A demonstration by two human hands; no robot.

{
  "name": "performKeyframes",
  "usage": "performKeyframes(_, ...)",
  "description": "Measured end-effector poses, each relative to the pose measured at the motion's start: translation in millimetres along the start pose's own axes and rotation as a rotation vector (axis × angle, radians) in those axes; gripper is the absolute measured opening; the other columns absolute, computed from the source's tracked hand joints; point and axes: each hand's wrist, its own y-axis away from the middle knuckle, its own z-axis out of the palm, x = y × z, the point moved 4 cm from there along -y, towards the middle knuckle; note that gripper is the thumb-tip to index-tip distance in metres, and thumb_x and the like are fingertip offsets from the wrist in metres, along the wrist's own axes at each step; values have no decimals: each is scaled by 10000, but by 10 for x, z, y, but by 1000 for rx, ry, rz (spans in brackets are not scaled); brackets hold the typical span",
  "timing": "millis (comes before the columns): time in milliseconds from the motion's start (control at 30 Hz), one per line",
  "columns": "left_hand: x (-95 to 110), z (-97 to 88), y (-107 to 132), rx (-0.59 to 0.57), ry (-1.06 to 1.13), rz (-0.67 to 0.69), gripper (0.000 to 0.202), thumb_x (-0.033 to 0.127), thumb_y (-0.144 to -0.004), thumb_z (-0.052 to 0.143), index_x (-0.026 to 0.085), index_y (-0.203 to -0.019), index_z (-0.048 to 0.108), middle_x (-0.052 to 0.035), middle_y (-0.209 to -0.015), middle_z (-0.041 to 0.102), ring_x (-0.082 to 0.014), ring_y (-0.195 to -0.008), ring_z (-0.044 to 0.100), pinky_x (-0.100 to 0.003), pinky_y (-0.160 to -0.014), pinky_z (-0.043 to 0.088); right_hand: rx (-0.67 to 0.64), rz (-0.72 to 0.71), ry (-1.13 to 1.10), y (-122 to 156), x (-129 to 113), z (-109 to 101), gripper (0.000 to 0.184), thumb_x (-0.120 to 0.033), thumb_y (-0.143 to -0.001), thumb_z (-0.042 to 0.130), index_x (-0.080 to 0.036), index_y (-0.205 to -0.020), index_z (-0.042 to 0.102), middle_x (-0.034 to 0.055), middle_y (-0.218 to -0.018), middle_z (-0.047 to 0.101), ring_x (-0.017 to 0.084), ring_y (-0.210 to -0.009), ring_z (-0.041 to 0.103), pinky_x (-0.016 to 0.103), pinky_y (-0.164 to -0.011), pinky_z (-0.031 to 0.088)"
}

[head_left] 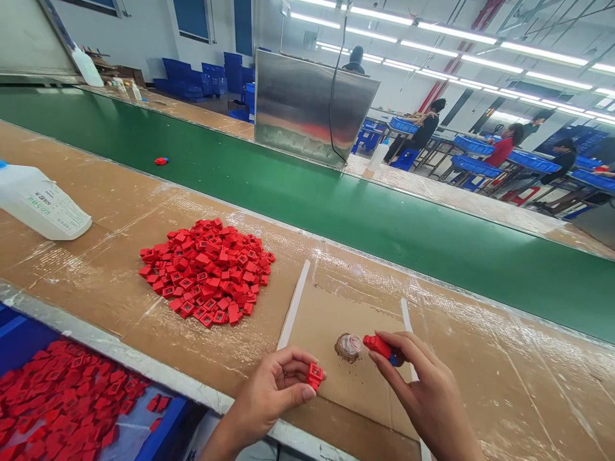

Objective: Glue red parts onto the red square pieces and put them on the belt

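Observation:
My left hand (278, 387) pinches a small red plastic block (314, 376) with a square opening in its face, above the front edge of the bench. Between the thumb and fingers of my right hand (418, 378) is a red and blue plastic piece (378, 347), its red end pointing left. That red end is close beside a small round pot (348, 347) with whitish contents and a brown crusted rim, which stands on a cardboard sheet (355, 390). A large heap of red blocks (209, 272) lies on the bench to the left of the sheet.
A blue bin (166, 430) holding many red pieces sits below the bench edge at lower left. A white plastic bottle (45, 203) lies on the left. Behind the bench runs a green conveyor belt (269, 182) carrying a red and blue piece (161, 161). People sit farther back.

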Motion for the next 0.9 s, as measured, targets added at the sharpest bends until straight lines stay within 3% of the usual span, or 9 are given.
performKeyframes(267, 0, 48, 37, -35, -88, -31, 311, 221, -773, 792, 177, -1068, 703, -72, -999, 745, -183, -916, 665, -268, -835, 486, -67, 117, -277, 317, -355, 361, 250, -429, -964, 602, -222, -1089, 663, 86, -960, 703, 215, -770, 655, 282, -683, 565)
performKeyframes(633, 23, 61, 48, -67, -110, -19, 321, 231, -803, 766, 182, -1117, 720, -86, -1030, 758, -205, -941, 679, -298, -872, 498, -56, 180, -359, 404, -330, 526, 272, -457, -945, 629, -230, -1085, 687, 49, -941, 727, 189, -744, 680, 243, -691, 568)
performKeyframes(900, -10, 70, 58, -53, -117, -7, 335, 240, -809, 754, 178, -1138, 729, -119, -1103, 758, -275, -1023, 688, -351, -910, 511, -119, 189, -384, 408, -320, 584, 239, -429, -963, 608, -225, -1063, 681, 41, -937, 710, 179, -749, 649, 226, -696, 536)
